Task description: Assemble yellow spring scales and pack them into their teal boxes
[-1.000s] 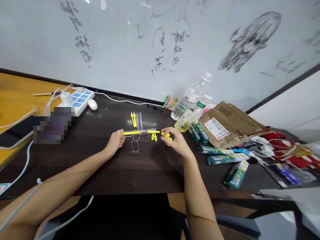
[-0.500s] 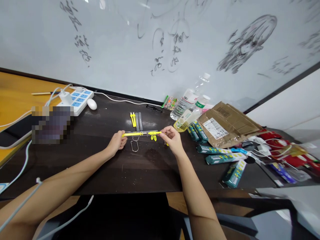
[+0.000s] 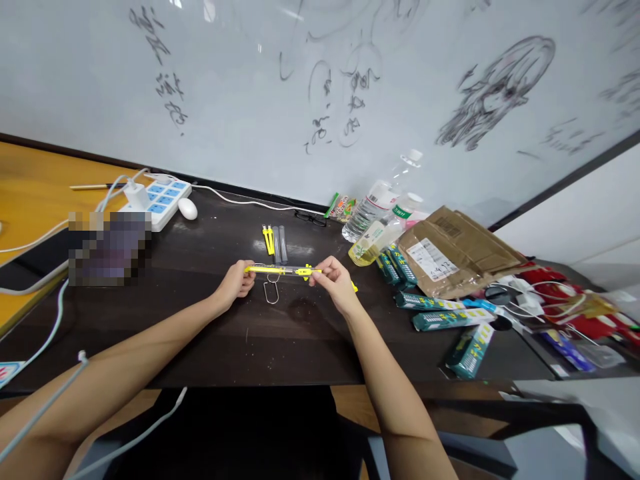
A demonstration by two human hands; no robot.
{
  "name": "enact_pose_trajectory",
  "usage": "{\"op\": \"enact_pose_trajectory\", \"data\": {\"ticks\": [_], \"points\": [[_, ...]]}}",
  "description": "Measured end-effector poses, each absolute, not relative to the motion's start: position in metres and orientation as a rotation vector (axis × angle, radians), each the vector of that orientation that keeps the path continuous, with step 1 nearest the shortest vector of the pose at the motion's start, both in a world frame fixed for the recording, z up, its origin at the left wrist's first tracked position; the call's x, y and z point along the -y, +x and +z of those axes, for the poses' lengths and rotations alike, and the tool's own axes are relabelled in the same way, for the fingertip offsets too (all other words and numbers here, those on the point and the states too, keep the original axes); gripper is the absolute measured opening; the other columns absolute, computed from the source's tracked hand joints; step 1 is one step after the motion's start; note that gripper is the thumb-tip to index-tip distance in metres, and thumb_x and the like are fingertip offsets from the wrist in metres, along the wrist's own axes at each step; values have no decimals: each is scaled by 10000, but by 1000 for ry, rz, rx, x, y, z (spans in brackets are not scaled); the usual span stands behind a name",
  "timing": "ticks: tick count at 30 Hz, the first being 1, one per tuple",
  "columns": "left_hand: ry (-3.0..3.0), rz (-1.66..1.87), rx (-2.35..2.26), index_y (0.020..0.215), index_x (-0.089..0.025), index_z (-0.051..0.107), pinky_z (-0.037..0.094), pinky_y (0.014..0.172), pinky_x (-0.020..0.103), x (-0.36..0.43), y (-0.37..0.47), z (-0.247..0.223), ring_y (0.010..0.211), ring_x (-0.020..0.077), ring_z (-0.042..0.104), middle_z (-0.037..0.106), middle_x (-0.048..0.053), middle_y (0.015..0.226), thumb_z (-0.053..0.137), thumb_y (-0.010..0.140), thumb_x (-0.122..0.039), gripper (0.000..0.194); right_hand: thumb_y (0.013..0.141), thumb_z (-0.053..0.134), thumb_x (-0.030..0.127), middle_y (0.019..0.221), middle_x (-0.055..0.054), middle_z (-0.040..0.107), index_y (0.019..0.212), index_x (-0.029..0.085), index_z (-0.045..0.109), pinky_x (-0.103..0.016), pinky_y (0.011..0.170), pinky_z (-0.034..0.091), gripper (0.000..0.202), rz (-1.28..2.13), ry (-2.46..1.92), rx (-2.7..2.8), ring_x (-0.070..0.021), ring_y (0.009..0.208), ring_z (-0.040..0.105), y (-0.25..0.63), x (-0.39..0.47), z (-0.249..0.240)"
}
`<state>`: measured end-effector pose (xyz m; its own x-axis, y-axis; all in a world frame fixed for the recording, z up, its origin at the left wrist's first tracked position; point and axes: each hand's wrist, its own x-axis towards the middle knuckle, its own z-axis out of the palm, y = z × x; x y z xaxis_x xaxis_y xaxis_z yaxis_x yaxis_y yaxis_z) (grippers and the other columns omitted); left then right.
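A thin yellow and clear rod (image 3: 270, 270) spans the gap between my two hands, above the dark desk (image 3: 280, 333). Its left end is gripped in my closed left hand (image 3: 238, 283). The fingers of my right hand (image 3: 334, 280) pinch the right end, beside a yellow fitting. Behind the rod lie yellow sticks (image 3: 269, 240) and grey clear tubes (image 3: 280, 244). A bent metal wire (image 3: 271, 292) rests just in front of it. Small yellow pieces are partly hidden near my right hand.
Bottles (image 3: 373, 237), a cardboard package (image 3: 443, 253) and green boxes (image 3: 453, 317) stand or lie to the right. At the left are a power strip (image 3: 165, 203), a white mouse (image 3: 187, 209) and a phone (image 3: 37, 260). A whiteboard (image 3: 240, 100) rises behind.
My right hand has shifted slightly left along the rod, and the yellow fitting sits closer to its clear part. My left hand keeps its grip. The view has shifted a little.
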<state>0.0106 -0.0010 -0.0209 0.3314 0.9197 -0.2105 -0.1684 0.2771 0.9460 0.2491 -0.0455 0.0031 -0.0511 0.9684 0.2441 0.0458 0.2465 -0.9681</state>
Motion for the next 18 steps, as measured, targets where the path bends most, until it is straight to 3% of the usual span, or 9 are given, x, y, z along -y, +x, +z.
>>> {"op": "enact_pose_trajectory", "data": {"ticks": [8, 18], "points": [[1111, 1025, -989, 582, -211, 276, 100, 326, 148, 3, 7, -18, 331, 30, 171, 217, -97, 444, 448, 862, -465, 416, 745, 688, 470, 509, 90, 510, 777, 232, 448, -275, 557, 485, 339, 1094, -1035, 1416, -100, 466, 482, 240, 42, -12], [1074, 1082, -1048, 611, -211, 268, 108, 327, 138, 3, 10, -16, 327, 27, 180, 227, -102, 448, 414, 898, -405, 376, 861, 532, 502, 571, 62, 527, 825, 232, 442, -231, 504, 407, 286, 989, -1020, 1427, -99, 487, 473, 231, 43, -17]]}}
